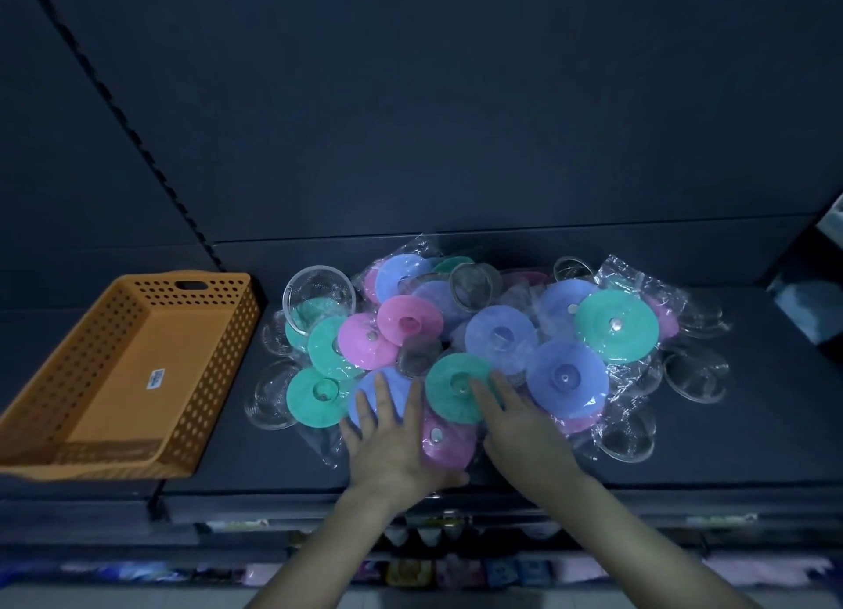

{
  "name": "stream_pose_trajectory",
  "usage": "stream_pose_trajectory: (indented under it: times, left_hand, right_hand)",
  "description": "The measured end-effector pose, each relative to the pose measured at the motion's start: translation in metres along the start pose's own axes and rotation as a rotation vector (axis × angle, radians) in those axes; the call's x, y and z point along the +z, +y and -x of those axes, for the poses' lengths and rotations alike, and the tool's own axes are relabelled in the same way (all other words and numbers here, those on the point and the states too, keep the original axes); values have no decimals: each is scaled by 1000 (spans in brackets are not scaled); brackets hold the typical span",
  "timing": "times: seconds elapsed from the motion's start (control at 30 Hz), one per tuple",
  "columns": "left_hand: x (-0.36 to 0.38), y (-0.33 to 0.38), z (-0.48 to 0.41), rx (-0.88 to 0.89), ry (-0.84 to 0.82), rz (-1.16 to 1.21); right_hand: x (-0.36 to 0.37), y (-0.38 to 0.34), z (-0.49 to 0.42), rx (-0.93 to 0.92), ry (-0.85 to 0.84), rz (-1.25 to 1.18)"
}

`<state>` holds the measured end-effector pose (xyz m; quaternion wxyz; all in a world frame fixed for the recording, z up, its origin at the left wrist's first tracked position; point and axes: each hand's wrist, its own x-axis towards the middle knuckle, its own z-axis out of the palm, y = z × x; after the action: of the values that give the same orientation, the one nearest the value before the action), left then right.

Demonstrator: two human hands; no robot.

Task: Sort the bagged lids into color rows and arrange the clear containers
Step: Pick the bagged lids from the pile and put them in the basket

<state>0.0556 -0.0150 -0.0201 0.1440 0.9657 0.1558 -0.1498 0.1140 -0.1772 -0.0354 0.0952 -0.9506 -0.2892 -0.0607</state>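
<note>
Straight fingers [385,403] on bagged lids [444,398]

Orange basket [137,371] sticker [156,377]: txt unreadable.

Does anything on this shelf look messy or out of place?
Yes: the bagged lids lie in one overlapping heap, green, pink and blue mixed, not rows. The clear containers are scattered round it, some tipped among the lids.

A dark shelf [684,453] was seen under dim, bluish light, backed by a plain dark panel [456,106]. A slotted upright [127,125] was set at the left. An orange perforated basket [219,380] was placed on the shelf's left part. Packaged goods [456,567] were ranged on lower shelves below.
</note>
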Motion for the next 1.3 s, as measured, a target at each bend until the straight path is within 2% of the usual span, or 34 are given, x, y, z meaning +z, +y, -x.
stream_pose_trajectory:
  times: [0.1,0.23,0.37,0.43,0.53,0.67,0.83,1.0,1.1,1.2,1.3]
  left_hand:
    - [0,3,-1,-4,54,12]
    - [-7,-6,-3,78,161,-75]
    - [-8,-19,-7,125,188,-24]
    - [-4,-22,-6,121,192,15]
    - [0,-23,-5,100,181,25]
    - [-2,-21,-3,76,169,79]
    - [-10,-25,-1,37,356,456]
    - [-21,-29,-7,-151,450,666]
    - [-25,-29,-11,-304,495,935]
    - [-27,-27,-13,-460,393,1294]
    - [-22,-29,-13,-400,170,1612]
  right_hand:
    - [-3,-1,-4,-25,172,-35]
    - [-26,1,-9,36,243,-104]
    - [-57,11,-14,310,284,-636]
    - [-67,25,-17,481,352,-770]
    - [-69,49,-16,703,349,-711]
    - [-62,64,-5,810,267,-574]
    - [-56,59,-2,816,185,-615]
    - [-57,53,-4,820,170,-619]
    - [-54,48,-4,776,164,-620]
    - [-52,45,-6,765,162,-644]
    - [-52,46,-6,821,179,-759]
